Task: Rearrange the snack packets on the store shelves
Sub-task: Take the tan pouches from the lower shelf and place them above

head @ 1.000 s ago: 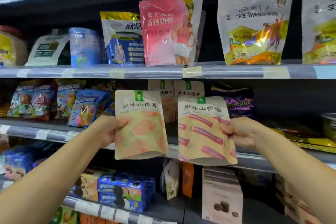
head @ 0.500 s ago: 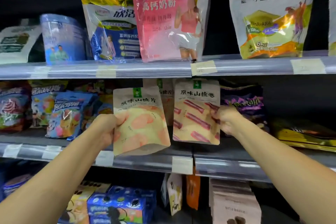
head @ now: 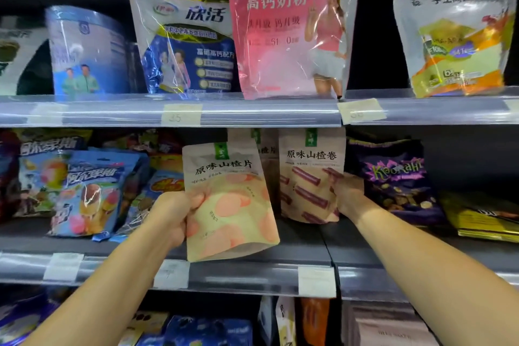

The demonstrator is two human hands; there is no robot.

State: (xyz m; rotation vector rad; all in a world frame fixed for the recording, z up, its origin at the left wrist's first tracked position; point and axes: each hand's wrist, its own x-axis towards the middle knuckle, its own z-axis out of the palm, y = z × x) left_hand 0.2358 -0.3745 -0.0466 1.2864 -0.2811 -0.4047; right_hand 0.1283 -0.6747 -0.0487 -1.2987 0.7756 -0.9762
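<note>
- Head view, the change: right hand (head: 348, 196) now deep over the middle shelf (head: 303, 236), pinching the roll packet (head: 309, 177) by its right edge; half a second earlier nearer the front edge of that shelf, a second earlier out in front of it.
- Packet bottom now apparently down on the shelf, upright, in front of a like packet behind.
- Meaning, as a judgement: roll packet nearly placed, release next.
- Left hand (head: 174, 216) closed on the left edge of the slice packet (head: 227, 202), held off the shelf, just left of the roll packet, tilted slightly; its turn probably next.
- Surface: grey shelf with a clear price strip (head: 252, 278) along the front, paper tags on it.
- Room: purple bag (head: 393, 177) right of the roll packet, blue bags (head: 92, 191) well left; pink pouch (head: 286, 25) on the shelf above; more packets below.
</note>
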